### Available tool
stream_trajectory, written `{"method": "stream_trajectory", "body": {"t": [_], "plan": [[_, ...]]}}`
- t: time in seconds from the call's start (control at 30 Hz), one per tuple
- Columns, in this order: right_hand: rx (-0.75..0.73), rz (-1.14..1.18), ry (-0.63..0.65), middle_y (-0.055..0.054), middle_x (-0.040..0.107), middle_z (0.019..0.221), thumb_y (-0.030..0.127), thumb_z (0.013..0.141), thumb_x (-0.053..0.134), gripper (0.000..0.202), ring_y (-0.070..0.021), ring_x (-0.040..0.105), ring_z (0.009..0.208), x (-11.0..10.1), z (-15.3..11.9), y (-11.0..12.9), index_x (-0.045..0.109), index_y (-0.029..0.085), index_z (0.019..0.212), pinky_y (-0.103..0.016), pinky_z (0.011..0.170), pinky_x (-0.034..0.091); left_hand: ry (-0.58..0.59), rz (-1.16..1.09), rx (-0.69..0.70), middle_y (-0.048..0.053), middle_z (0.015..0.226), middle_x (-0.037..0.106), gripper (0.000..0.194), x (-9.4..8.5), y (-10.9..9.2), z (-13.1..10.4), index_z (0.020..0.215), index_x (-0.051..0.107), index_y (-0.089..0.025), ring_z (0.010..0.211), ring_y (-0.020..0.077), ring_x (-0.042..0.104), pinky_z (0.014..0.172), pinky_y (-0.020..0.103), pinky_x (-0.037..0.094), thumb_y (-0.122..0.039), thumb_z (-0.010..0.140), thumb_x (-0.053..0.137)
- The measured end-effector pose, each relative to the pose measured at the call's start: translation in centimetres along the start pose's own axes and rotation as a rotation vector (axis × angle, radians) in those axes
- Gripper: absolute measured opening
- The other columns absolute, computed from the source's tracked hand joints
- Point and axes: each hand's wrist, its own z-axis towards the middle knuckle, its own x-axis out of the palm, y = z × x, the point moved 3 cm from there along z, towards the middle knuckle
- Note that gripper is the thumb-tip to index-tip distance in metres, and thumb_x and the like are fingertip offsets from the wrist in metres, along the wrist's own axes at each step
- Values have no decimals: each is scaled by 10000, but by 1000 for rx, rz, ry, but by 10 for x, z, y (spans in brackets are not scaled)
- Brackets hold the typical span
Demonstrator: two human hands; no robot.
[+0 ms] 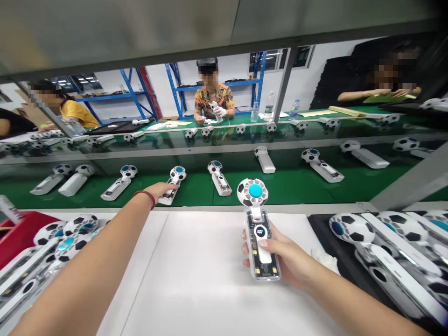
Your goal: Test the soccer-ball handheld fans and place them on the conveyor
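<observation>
My right hand [285, 256] is wrapped round a handheld fan [252, 219] above the white tabletop. Its round head is patterned like a football with a blue centre, and its clear-fronted handle shows a circuit board and a small lit display. The thumb presses on the white strip of the handle. Reaching forward, my left hand [161, 192] has its fingers closed on a second football fan [178, 174] that lies on the green conveyor belt [196, 191]. The underside of that grip is hidden. Another fan [220, 179] lies just right of it on the belt.
More football fans [119, 183] are spread along the belt. A black tray [317, 228] of fans stands at right, and a red bin [26, 233] with fans beside it at left. A metal post [413, 172] slants at right. Across the belt a person [214, 95] holds a fan.
</observation>
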Motion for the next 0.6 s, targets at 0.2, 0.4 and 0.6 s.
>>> {"method": "stream_trajectory", "body": {"t": [0.2, 0.4, 0.6], "plan": [[3, -17, -20, -19, 495, 1019, 230, 723, 650, 367, -213, 548, 948, 5, 0, 0, 435, 263, 1019, -466, 829, 463, 170, -667, 77, 31, 940, 590, 378, 82, -32, -94, 1078, 338, -257, 737, 162, 618, 675, 342, 527, -390, 763, 499], [16, -44, -45, -8, 516, 996, 204, 713, 649, 453, -197, 558, 928, -1, 2, -8, 385, 289, 1071, -437, 839, 441, 426, -1153, 37, 18, 868, 573, 577, 123, -23, -161, 1120, 324, -275, 733, 186, 604, 737, 402, 500, -174, 661, 660], [19, -56, -13, -26, 529, 991, 221, 687, 676, 559, -211, 564, 905, -4, 7, -21, 333, 275, 1125, -436, 830, 432, 477, -1150, 84, 24, 928, 552, 624, 127, -18, -170, 1161, 288, -285, 775, 188, 589, 749, 396, 473, -178, 675, 664]]}}
